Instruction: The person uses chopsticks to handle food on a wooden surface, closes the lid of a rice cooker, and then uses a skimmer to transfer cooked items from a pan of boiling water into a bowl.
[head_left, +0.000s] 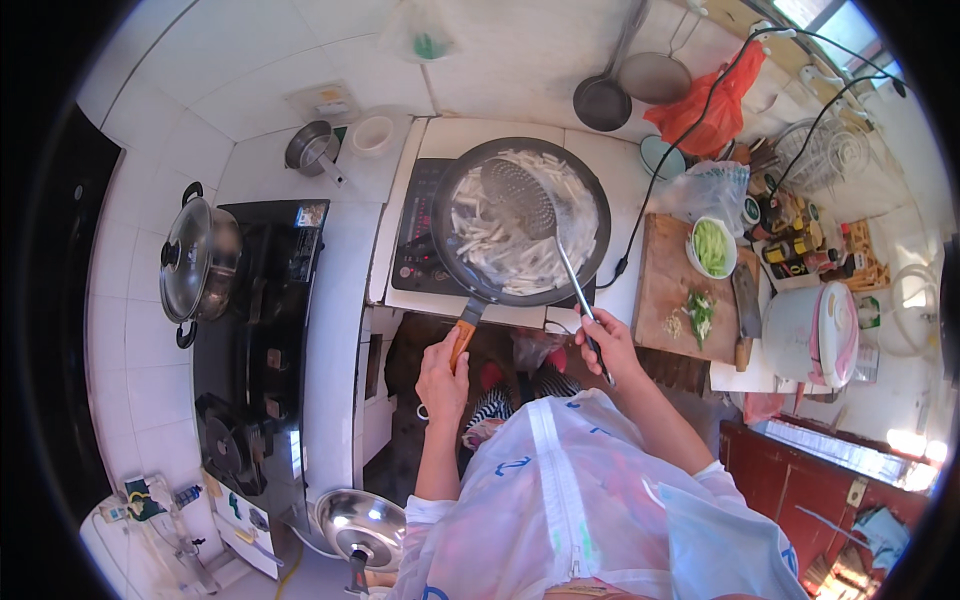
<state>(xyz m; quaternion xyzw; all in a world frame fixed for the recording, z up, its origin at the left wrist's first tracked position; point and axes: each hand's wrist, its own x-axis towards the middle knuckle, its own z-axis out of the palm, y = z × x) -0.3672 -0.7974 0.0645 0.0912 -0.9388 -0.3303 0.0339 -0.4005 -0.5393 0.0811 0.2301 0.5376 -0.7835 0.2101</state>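
A dark wok (595, 262) stands on a black induction cooker (420, 274) with its red lights lit. In bubbling liquid lie many pale, thin strips of food (480, 244). Its orange-brown handle is gripped by my left hand (442, 379). My right hand (611, 345) holds the dark handle of a metal skimmer (525, 195), whose perforated bowl rests among the strips. To the right, a wooden cutting board (660, 292) carries a white bowl of cut green vegetable (711, 247), chopped green and white pieces (701, 319), minced bits (673, 325) and a cleaver (745, 300).
A lidded steel pot (199, 262) sits on the black gas stove (285, 360) at left. A small saucepan (309, 146) stands at the back. A black cable (660, 169) hangs down beside the wok. Seasoning bottles (795, 244) and a white rice cooker (799, 334) are at right.
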